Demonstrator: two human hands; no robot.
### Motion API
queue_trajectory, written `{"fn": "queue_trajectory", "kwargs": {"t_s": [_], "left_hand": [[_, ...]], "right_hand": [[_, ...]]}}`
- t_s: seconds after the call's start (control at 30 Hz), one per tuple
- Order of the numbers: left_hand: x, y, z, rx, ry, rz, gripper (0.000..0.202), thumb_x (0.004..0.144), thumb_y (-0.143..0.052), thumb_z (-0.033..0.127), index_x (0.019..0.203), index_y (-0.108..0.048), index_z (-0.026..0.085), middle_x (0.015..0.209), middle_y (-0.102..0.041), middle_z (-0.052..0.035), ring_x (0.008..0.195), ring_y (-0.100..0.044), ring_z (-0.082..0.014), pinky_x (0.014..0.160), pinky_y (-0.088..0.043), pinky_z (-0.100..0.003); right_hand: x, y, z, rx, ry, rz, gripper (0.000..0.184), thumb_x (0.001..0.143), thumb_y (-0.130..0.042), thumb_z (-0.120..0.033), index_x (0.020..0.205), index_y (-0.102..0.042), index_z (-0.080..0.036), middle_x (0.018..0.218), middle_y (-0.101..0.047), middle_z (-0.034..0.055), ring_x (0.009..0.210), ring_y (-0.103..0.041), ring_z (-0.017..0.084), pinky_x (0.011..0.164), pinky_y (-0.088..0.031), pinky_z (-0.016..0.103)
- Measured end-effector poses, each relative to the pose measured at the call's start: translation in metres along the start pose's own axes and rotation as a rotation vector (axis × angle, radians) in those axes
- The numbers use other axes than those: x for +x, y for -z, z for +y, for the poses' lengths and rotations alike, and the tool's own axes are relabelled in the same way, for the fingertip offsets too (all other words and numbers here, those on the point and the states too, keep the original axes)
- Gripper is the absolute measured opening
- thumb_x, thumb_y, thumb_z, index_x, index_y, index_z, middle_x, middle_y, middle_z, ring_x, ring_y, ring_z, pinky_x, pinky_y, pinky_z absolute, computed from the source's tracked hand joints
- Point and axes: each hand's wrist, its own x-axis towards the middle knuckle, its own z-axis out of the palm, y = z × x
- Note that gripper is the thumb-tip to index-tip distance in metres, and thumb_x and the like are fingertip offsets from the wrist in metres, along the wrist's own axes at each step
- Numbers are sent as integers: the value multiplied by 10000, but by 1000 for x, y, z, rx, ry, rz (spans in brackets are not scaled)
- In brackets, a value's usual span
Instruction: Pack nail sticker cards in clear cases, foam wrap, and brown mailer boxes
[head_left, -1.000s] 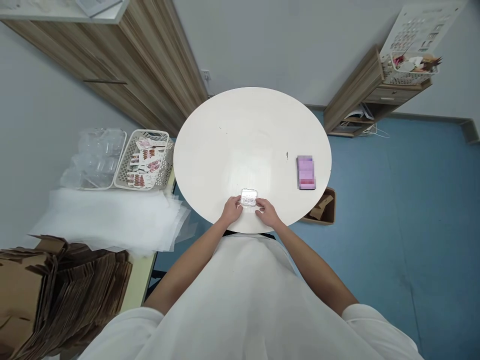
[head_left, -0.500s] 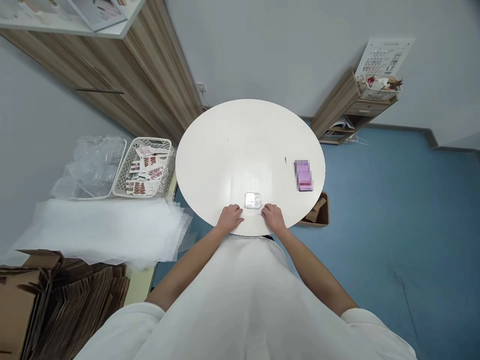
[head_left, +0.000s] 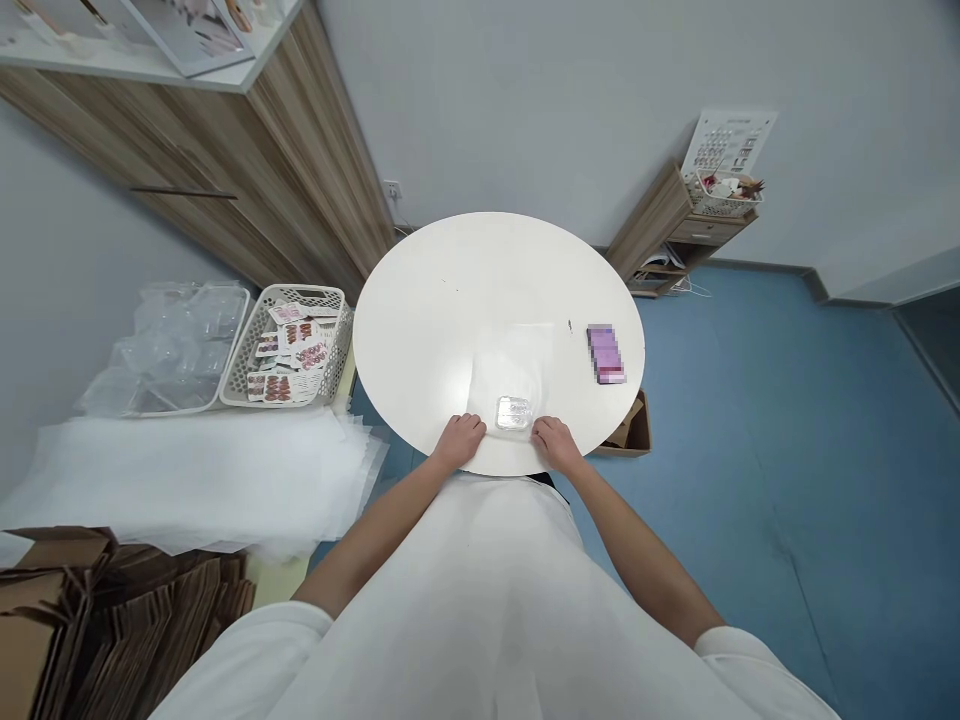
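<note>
A small clear plastic case (head_left: pixel 514 412) lies on the round white table (head_left: pixel 450 310) close to its near edge. My left hand (head_left: pixel 460 441) rests on the table edge just left of the case, fingers curled, holding nothing that I can see. My right hand (head_left: pixel 556 443) rests on the edge just right of the case, fingers loosely bent and close to it without gripping it. A thin clear sheet (head_left: pixel 517 355) lies flat on the table under and beyond the case.
A purple rectangular object (head_left: pixel 605 352) lies at the table's right side. A white basket of small cards (head_left: pixel 289 345) and clear plastic trays (head_left: pixel 172 345) stand on a side table at left, with white sheets (head_left: pixel 187 480) and flattened cardboard (head_left: pixel 112 610). A cardboard box (head_left: pixel 630 432) sits on the blue floor.
Both hands let go of the clear case and drew back to the table's near edge. The case now lies alone between them. The view tilted up slightly.
</note>
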Motion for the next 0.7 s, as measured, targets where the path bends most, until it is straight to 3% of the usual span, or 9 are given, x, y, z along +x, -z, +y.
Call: {"fn": "queue_trajectory", "kwargs": {"t_s": [0.1, 0.17, 0.27, 0.33, 0.43, 0.57, 0.7], "left_hand": [[-5, 2, -3, -51, 10, 5, 231, 864, -310, 233, 836, -535, 187, 868, -543, -80, 818, -489, -190, 680, -334, -316], [-10, 4, -5, -79, 8, -15, 247, 867, -302, 251, 839, -538, 185, 853, -553, -77, 803, -497, -187, 680, -343, -315], [-18, 6, -9, -125, 16, -47, 261, 866, -298, 259, 843, -548, 186, 846, -571, -74, 794, -510, -186, 691, -356, -320], [-22, 7, -12, -192, 31, -54, 261, 864, -301, 264, 855, -553, 194, 865, -585, -65, 803, -521, -179, 698, -366, -312], [-21, 8, -17, -351, 91, -44, 273, 863, -296, 288, 870, -557, 207, 870, -608, -39, 801, -540, -167, 693, -385, -289], [-10, 10, -23, -533, 275, -21, 251, 844, -328, 311, 884, -557, 216, 804, -627, -8, 733, -561, -150, 648, -403, -260], [2, 11, -24, -514, 427, -37, 215, 820, -374, 313, 868, -561, 218, 780, -629, -8, 724, -565, -156, 623, -405, -260]], "right_hand": [[-4, -3, -2, -53, 46, 52, 349, 724, -549, -417, 975, -492, -180, 1117, -495, 109, 1014, -443, 250, 820, -354, 372], [-3, -7, -4, -84, 95, 43, 423, 693, -591, -409, 1026, -478, -175, 1156, -477, 120, 1048, -430, 261, 843, -346, 380], [1, -12, -8, -113, 161, 3, 291, 763, -530, -296, 1035, -492, -197, 1121, -517, 92, 1039, -448, 229, 854, -338, 361], [5, -14, -10, -110, 154, -10, 159, 816, -451, -245, 947, -535, -208, 1055, -556, 70, 1003, -469, 204, 841, -341, 341], [12, -13, -11, -62, 69, -24, 203, 860, -363, -244, 823, -558, -202, 943, -588, 55, 923, -493, 180, 782, -360, 306], [23, -6, -14, -2, -66, -82, 260, 871, -325, -288, 779, -548, -192, 820, -582, 42, 830, -496, 167, 688, -364, 269], [35, -5, -20, -20, -219, -128, 261, 856, -340, -295, 750, -553, -187, 798, -565, 55, 832, -485, 176, 637, -348, 259]]}}
